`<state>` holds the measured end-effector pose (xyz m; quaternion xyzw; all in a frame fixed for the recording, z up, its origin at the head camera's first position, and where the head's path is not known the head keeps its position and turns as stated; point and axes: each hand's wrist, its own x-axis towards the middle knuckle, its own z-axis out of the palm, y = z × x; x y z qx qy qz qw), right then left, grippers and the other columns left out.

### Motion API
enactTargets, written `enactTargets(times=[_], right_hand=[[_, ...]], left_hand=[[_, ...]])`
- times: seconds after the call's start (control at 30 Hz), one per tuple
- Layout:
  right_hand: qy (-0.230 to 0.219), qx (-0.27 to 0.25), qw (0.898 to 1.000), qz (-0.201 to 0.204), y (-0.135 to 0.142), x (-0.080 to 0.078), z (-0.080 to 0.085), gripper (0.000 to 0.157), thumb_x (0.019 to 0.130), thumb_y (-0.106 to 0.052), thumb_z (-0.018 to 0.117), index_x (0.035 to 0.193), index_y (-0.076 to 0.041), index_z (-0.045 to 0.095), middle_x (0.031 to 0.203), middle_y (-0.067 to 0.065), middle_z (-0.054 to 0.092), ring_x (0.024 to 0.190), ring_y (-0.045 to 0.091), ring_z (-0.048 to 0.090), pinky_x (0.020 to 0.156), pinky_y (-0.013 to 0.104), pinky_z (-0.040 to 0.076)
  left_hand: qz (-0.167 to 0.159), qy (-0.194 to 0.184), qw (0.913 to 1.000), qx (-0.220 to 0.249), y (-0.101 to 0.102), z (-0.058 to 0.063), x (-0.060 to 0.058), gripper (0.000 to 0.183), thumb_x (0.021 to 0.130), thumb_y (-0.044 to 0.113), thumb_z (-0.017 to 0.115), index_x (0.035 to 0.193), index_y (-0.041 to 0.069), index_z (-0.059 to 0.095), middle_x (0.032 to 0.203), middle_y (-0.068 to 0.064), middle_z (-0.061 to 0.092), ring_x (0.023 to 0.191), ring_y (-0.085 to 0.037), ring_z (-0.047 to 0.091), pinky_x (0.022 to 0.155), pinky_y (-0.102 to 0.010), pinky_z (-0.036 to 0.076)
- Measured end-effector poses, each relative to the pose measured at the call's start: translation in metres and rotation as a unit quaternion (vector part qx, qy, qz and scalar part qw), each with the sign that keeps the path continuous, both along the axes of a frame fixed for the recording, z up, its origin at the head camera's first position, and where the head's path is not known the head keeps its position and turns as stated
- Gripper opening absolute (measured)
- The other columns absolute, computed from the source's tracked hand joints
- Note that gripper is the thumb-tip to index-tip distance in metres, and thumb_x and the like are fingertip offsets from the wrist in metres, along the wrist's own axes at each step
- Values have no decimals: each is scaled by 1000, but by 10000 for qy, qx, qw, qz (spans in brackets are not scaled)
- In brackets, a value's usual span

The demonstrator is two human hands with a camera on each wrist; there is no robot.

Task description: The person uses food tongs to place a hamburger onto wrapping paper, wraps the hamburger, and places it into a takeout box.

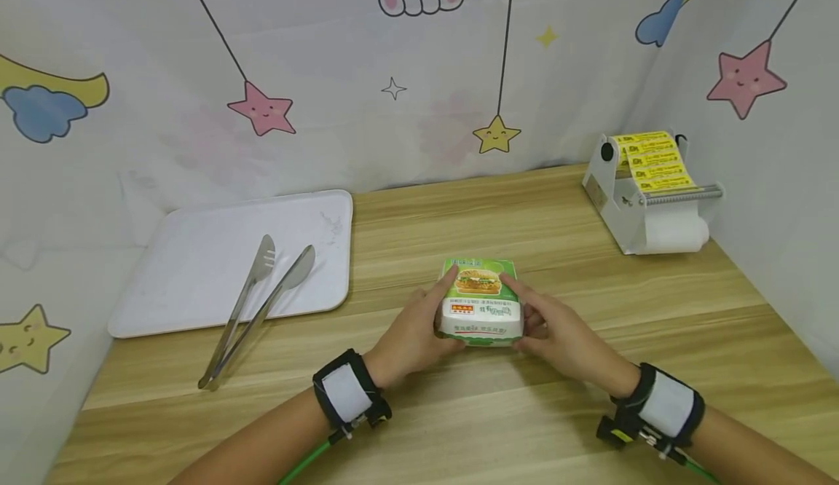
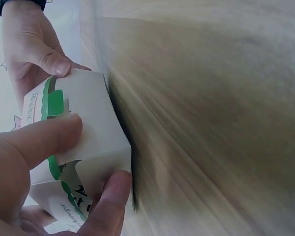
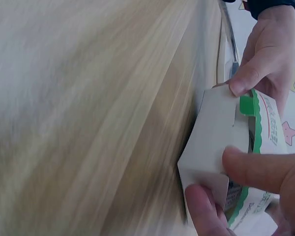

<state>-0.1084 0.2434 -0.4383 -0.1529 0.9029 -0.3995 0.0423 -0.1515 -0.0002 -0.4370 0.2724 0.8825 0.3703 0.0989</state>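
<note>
A green and white paper burger box [image 1: 481,309] with a burger picture on its lid sits on the wooden table [image 1: 452,427]. From its left side my left hand [image 1: 414,333] grips it, thumb on the white front face. My right hand [image 1: 565,333] holds the opposite side in the same way. In the left wrist view, the box's white lower wall [image 2: 96,105] and a green tab [image 2: 55,103] show at the front. The lid's scalloped green edge [image 3: 258,123] overlaps the wall in the right wrist view, with a gap at the corner. The box's back is hidden.
A white tray [image 1: 190,252] stands at the left, with metal tongs [image 1: 252,303] lying across its front edge onto the table. At the back right is a label dispenser [image 1: 612,212] with a roll of yellow labels [image 1: 658,164]. A patterned curtain [image 1: 393,143] hangs behind the table.
</note>
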Motion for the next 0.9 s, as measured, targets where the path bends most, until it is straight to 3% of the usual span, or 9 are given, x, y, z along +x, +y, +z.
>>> enactTargets(times=[0.23,0.37,0.63,0.9], right_hand=[[-258,-352,9988,-244,-8,4,3,93,73,11,70,153,-12,29,102,13,58,88,18,59,74,24,54],[-274,-302,9988,-285,-9,6,3,93,72,14,68,153,-12,29,103,14,57,89,18,59,75,23,54],[42,170,9992,-349,-8,7,3,93,72,7,72,152,-17,31,87,4,58,76,12,56,65,25,53],[196,160,9994,-233,-8,9,-3,93,76,4,71,154,-19,25,83,1,59,73,11,56,63,24,52]], left_hand=[[-80,-113,9999,69,0,1,1,110,71,13,81,156,19,13,129,-14,51,107,-21,45,91,-33,45],[-173,-60,9998,-56,-1,1,1,109,72,14,80,157,18,10,141,-14,47,118,-22,45,100,-36,40],[-409,215,9981,-403,-3,-2,3,110,77,20,77,157,16,1,142,-16,47,120,-19,50,99,-36,43],[-367,743,9948,-601,-3,-8,2,106,80,26,74,157,15,1,125,-12,62,105,-16,60,89,-33,50]])
